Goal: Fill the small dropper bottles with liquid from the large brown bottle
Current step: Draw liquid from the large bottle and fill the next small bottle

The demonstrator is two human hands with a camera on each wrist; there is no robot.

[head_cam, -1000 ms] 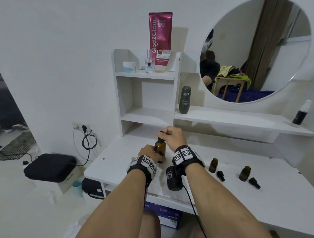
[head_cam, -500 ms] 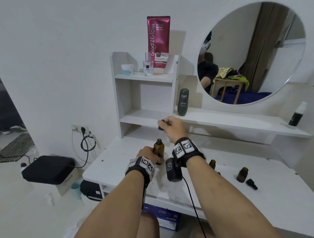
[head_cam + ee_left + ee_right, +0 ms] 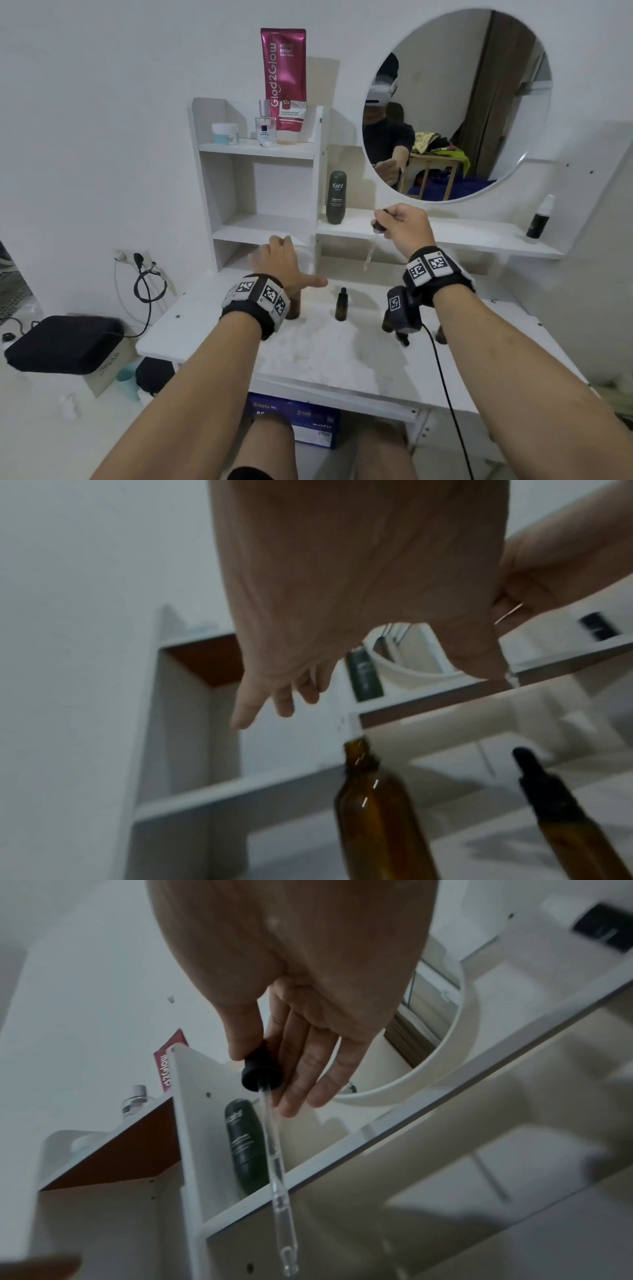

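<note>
The large brown bottle (image 3: 294, 309) stands uncapped on the white table (image 3: 335, 359), mostly hidden under my left hand (image 3: 284, 255); its bare neck (image 3: 358, 753) shows in the left wrist view. My left hand hovers just above it with fingers (image 3: 270, 704) spread, holding nothing. My right hand (image 3: 394, 224) is raised to the right and pinches a dropper (image 3: 262, 1073) by its black cap, with the glass pipette (image 3: 277, 1177) hanging down. A small capped dropper bottle (image 3: 342, 305) stands between my arms. Two more small brown bottles (image 3: 442, 334) are partly hidden behind my right wrist.
A white shelf unit at the back carries a dark green bottle (image 3: 336, 198), a pink tube (image 3: 283, 78), a perfume bottle and a jar. A round mirror (image 3: 479, 102) hangs at the right above a long shelf with a spray bottle (image 3: 538, 219). A cable trails from my right wrist.
My right hand has pulled the dropper out of the large brown bottle and carried it up and right. My left hand has let go of that bottle and spread above it.
</note>
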